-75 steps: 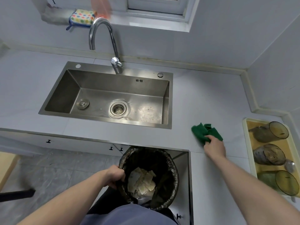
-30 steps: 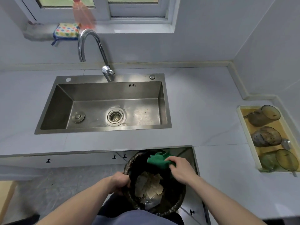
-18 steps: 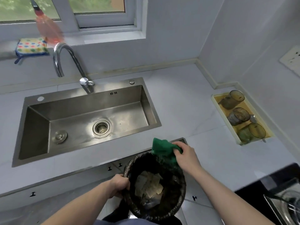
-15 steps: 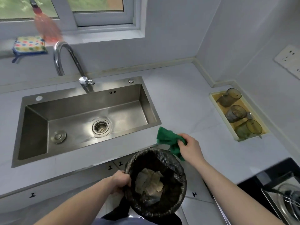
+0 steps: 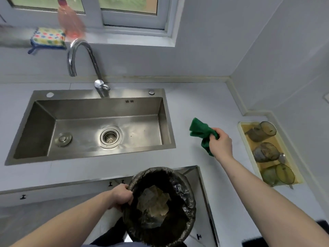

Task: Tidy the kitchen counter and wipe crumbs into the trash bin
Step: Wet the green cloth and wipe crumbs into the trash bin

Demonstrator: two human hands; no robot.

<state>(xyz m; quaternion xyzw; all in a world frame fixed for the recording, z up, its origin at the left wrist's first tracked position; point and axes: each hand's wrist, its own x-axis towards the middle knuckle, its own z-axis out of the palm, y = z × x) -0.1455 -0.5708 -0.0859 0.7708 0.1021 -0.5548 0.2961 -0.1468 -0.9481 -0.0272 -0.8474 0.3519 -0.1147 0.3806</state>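
Nearest: trash bin, round, lined with a black bag, held below the counter's front edge at the notch where the edge steps back; crumpled paper scraps lie inside. Left hand: fingers curled over the bin's left rim, gripping it together with the liner. Counter: pale grey stone, running from the left edge of the view to the right wall, with a raised lip along the back and right sides. Right hand: fingers closed around a bunched green cloth, raised over the counter between the sink's right rim and the tray; whether the cloth's hanging end touches the surface cannot be told. Open counter lies around this hand toward the back wall and toward the front edge. Sink: stainless steel, rectangular, set into the counter's left-centre, with a drain strainer and a round stopper on its floor. Tray: cream, long, against the right wall near the counter's right edge, holding three tinted cups on their sides. Faucet: chrome gooseneck at the sink's back rim. Farthest: windowsill with a spotted sponge and a blurred pink bottle.
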